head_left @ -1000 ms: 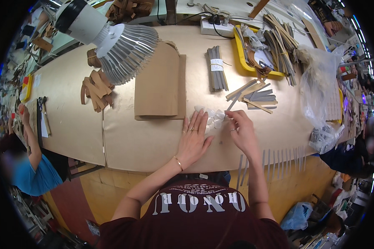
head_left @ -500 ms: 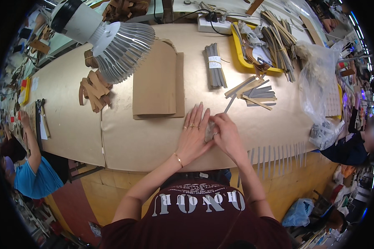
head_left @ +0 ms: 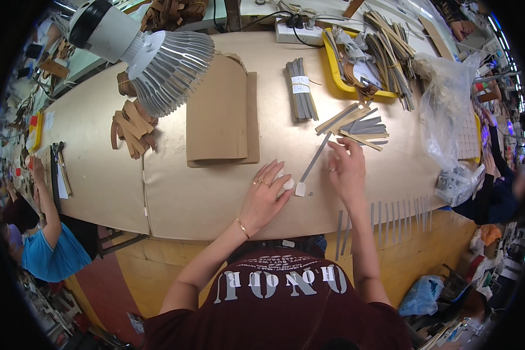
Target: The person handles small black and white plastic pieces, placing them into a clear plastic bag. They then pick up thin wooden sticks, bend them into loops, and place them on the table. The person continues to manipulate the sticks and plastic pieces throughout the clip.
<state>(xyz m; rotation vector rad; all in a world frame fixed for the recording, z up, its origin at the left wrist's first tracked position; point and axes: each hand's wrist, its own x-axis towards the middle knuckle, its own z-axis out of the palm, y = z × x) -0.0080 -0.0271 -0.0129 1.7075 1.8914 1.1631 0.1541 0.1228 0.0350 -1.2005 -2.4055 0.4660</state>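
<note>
The left hand (head_left: 262, 199) lies palm down, fingers partly hiding small white rounded pieces (head_left: 287, 183); whether it pinches them I cannot tell. The right hand (head_left: 349, 174) is loosely open, fingers half bent, palm out of sight. Between them, a small white tab (head_left: 300, 189) meets a thin flat grey strip (head_left: 316, 158), their overlap unclear. Beyond lie tangled grey and tan strips (head_left: 364, 126); a ribbed silver lamp (head_left: 172, 70) covers a corner of the folded brown sheet (head_left: 219, 116).

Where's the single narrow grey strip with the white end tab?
Head view, right of centre: the narrow grey strip lies on the gold tabletop between left hand and right hand, far end near the loose grey and tan strips.
</note>
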